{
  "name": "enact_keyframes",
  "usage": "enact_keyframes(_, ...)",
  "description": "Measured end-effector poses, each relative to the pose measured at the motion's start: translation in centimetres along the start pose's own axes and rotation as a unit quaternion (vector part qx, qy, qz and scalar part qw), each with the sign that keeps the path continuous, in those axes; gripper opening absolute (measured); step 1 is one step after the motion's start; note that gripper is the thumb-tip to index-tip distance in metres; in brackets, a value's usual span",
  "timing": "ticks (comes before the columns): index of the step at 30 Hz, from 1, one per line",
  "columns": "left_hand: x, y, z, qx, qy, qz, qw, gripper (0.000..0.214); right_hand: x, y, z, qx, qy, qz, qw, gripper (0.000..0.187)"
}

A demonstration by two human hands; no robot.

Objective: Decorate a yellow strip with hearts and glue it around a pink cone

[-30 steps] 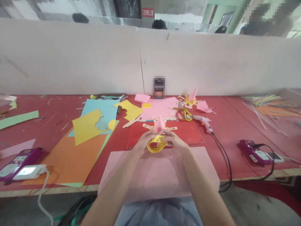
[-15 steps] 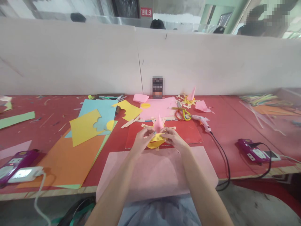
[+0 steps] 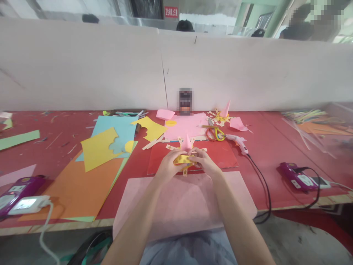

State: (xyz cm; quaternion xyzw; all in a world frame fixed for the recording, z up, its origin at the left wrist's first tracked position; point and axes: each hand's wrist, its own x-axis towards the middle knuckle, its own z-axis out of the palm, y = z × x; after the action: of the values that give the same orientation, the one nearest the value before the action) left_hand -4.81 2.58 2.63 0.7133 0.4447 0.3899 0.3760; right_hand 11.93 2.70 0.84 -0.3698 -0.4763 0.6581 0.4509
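- Yellow paper band (image 3: 182, 160), frame centre: curled small and pinched by the closed fingertips of the left hand (image 3: 168, 167) and right hand (image 3: 205, 162).
- Pink cone (image 3: 186, 142) just behind on the red sheet (image 3: 220, 156); the band looks unattached to it.
- A finished-looking cone (image 3: 225, 109) sits farther back, with a glue gun (image 3: 237, 141) nearby.

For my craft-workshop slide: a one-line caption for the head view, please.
Left hand and right hand pinch a yellow paper piece beneath a pink cone, over a red sheet.

A red sign (image 3: 171, 12) above the far partition bears white characters, too small to read. The label on the right-hand purple device (image 3: 297, 177) is likewise illegible.
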Motion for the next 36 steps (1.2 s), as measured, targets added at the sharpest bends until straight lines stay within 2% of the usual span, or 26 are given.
enact_keyframes(8, -0.22, 0.12, -0.03, 0.008, -0.018, 0.002, 1.0, 0.029, -0.19, 0.1, 0.09, -0.009, -0.012, -0.022, 1.0, 0.029)
enact_keyframes(19, -0.27, -0.39, 0.01, 0.018, -0.034, 0.004, 0.999, 0.029, 0.19, 0.58, -0.15, -0.005, -0.025, -0.031, 0.999, 0.027)
enact_keyframes(26, -0.32, -0.48, -0.02, 0.023, -0.025, 0.015, 0.999, 0.026, 0.21, 0.6, -0.16, -0.001, -0.037, -0.023, 0.999, 0.025)
enact_keyframes(36, -0.29, -0.37, -0.11, 0.03, 0.007, 0.015, 0.999, 0.024, 0.03, 0.33, -0.07, 0.023, -0.021, -0.008, 0.999, 0.018)
